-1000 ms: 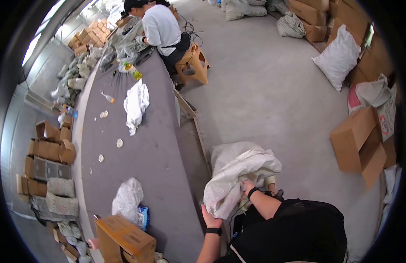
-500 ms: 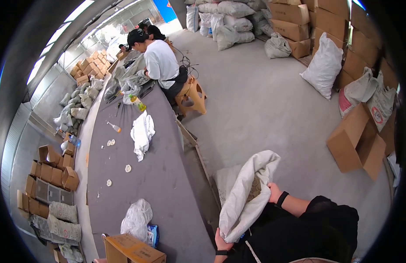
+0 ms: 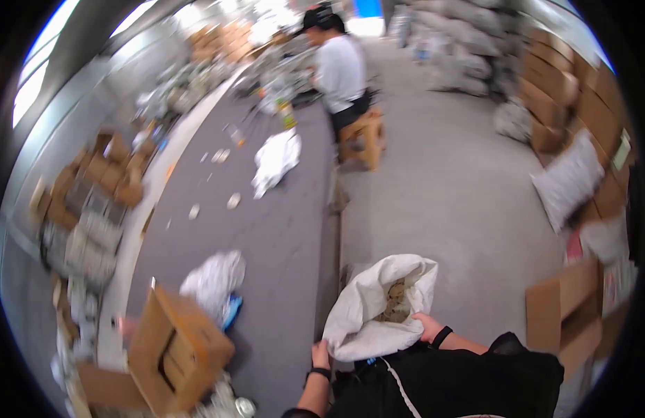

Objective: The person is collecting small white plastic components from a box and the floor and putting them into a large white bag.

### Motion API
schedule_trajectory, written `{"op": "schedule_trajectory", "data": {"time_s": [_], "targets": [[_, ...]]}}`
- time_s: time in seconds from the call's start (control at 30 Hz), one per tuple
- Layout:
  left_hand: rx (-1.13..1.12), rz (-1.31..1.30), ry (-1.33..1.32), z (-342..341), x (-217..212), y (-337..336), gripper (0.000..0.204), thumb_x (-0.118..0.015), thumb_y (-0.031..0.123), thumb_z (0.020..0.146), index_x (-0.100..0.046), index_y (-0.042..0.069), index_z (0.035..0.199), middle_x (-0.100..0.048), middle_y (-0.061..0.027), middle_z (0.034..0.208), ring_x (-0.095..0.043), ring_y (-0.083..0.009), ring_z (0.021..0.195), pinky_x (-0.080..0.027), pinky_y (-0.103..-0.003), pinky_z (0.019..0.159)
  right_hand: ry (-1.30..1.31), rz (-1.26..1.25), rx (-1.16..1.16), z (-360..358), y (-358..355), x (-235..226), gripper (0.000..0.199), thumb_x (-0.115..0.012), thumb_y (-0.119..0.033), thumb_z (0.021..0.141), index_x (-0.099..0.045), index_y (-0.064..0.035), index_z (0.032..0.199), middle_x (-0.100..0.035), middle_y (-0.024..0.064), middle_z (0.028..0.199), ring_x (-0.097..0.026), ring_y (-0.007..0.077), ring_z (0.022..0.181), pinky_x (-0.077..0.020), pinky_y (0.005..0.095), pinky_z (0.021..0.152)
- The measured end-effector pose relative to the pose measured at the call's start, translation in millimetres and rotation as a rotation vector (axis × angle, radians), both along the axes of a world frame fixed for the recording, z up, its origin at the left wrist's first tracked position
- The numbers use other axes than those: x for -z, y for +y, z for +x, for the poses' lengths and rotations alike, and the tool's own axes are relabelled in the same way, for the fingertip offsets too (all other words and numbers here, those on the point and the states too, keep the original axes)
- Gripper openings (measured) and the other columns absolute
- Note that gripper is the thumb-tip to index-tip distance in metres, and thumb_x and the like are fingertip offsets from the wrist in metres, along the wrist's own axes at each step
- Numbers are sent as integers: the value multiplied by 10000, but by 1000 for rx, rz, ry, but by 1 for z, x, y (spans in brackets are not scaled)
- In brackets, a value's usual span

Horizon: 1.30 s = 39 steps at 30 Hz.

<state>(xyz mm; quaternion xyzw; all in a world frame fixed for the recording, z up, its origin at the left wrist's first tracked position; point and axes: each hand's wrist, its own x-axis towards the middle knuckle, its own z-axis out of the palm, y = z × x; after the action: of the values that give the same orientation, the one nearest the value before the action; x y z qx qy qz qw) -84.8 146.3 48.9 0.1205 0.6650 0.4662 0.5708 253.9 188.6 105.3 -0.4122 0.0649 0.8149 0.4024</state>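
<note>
A white woven sack (image 3: 364,327) stands upright in front of me, its mouth spread wide. Inside lie brownish-grey pieces (image 3: 395,301), too small to name. At the near left of the rim, my left hand (image 3: 321,355) is closed on the sack's edge. My right hand (image 3: 427,326) grips the rim on the right side, fingers partly hidden by the fabric. Both wrists wear dark bands.
A long grey table (image 3: 266,230) runs along my left, bearing a white cloth (image 3: 278,159), a plastic bag (image 3: 215,282) and an open cardboard box (image 3: 186,341). Farther along, a person (image 3: 340,70) sits on a stool (image 3: 366,139). Another open carton (image 3: 562,310) stands right.
My view has turned left and is blurred by motion. The sack's mouth has opened wider, showing more of its contents. Both hands keep hold of the rim.
</note>
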Motion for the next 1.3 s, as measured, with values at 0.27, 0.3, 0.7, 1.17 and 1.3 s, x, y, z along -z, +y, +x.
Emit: {"op": "schedule_trajectory", "data": {"time_s": [0.27, 0.3, 0.7, 1.17, 1.3], "targets": [[-327, -27, 124, 16, -73, -89, 194, -532, 197, 804, -561, 7, 822, -568, -33, 700, -531, -103, 617, -424, -227, 586, 71, -92, -272, 23, 15, 1, 392, -466, -196, 745, -476, -12, 1091, -538, 155, 1079, -499, 327, 1014, -362, 451, 909], [-364, -31, 168, 8, -71, -103, 179, -536, 186, 801, -562, 9, 799, -566, -31, 698, -531, -107, 614, -428, -236, 588, 95, -76, -275, 14, 17, 3, 392, -461, -199, 746, -478, -16, 1093, -538, 152, 1083, -497, 327, 1020, -361, 453, 909], [-333, -478, 1589, -156, -108, -166, 552, -629, 108, 605, -453, 38, 1123, -359, -213, 1205, -341, -376, 1130, -304, -433, 927, 17, -47, -154, 4, 0, 0, 463, -483, -163, 720, -428, -16, 1156, -503, 155, 1140, -471, 343, 1049, -314, 470, 950], [773, 45, 1529, -203, -107, -214, 442, -532, 220, 768, -447, 26, 1156, -401, -216, 1225, -422, -374, 1067, -358, -406, 897, -221, -11, 171, -34, -36, 35, 398, -486, -186, 719, -476, -22, 1082, -559, 135, 1038, -508, 314, 995, -370, 437, 890], [377, 95, 1160, -242, -36, -227, 387, -577, 244, 729, -535, 35, 1052, -561, -187, 978, -516, -368, 851, -411, -421, 776, -317, -74, 206, -55, -39, 8, 405, -488, -180, 710, -484, -26, 1084, -553, 152, 1063, -514, 302, 991, -379, 403, 867]]}}
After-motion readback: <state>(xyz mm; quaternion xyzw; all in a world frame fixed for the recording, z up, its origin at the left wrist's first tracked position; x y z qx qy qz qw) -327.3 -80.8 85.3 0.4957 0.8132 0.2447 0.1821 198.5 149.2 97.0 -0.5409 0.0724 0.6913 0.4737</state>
